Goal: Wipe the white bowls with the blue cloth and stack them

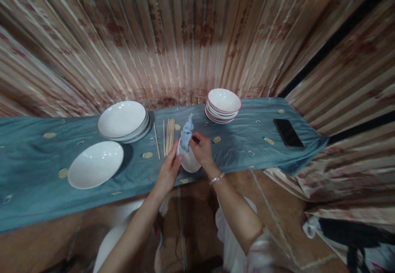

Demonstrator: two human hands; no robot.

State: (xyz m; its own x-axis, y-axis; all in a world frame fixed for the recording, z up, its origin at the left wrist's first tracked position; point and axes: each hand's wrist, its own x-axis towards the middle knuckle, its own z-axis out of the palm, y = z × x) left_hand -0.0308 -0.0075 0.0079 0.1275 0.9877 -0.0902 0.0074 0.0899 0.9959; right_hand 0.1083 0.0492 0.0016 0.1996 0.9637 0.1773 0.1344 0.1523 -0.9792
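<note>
Tilted above the table's front part is a small white bowl [190, 163]. My left hand [170, 163] grips its left rim, thumb on the inside. A light blue cloth [187, 135] lies bunched over the bowl's far edge. My right hand [201, 147] pinches the cloth at the bowl's right side, and its fingertips are partly hidden behind the cloth. Just left of the bowl, several wooden chopsticks [170, 136] lie side by side, with one chopstick [157, 141] apart from them.
A stack of large white plates [122, 120] stands at the back left, with a single white dish [95, 165] before it. Red-rimmed bowls [223, 103] are stacked at the back. A black phone [288, 133] lies on the right of the blue tablecloth [247, 141]. Curtains [191, 38] hang behind.
</note>
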